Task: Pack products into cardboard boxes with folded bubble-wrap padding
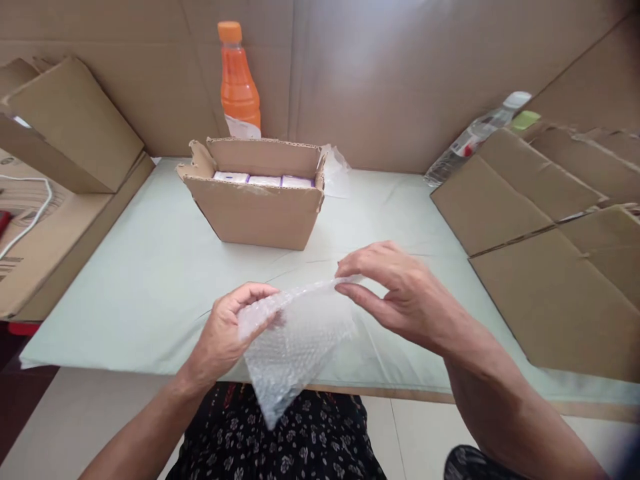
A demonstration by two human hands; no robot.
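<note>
A translucent sheet of bubble wrap (305, 333), perhaps a bag, hangs between my two hands at the table's front edge. Its lower corner droops over my patterned clothing. My left hand (235, 327) is closed on the left end, thumb and fingers on either side. On the other side, my right hand (395, 287) pinches the upper right edge between thumb and fingertips. Beyond them stands an open cardboard box (260, 217) with torn flaps. Several white packs with purple edges (265, 181) sit in a row inside it.
Behind the box stands a bottle of orange liquid (240, 90). A piece of clear plastic (336, 173) sticks out at the box's right. Cardboard boxes (560, 280) and a clear bottle (475, 140) occupy the right side. More cardboard (75, 127) and a white cable (35, 213) lie left.
</note>
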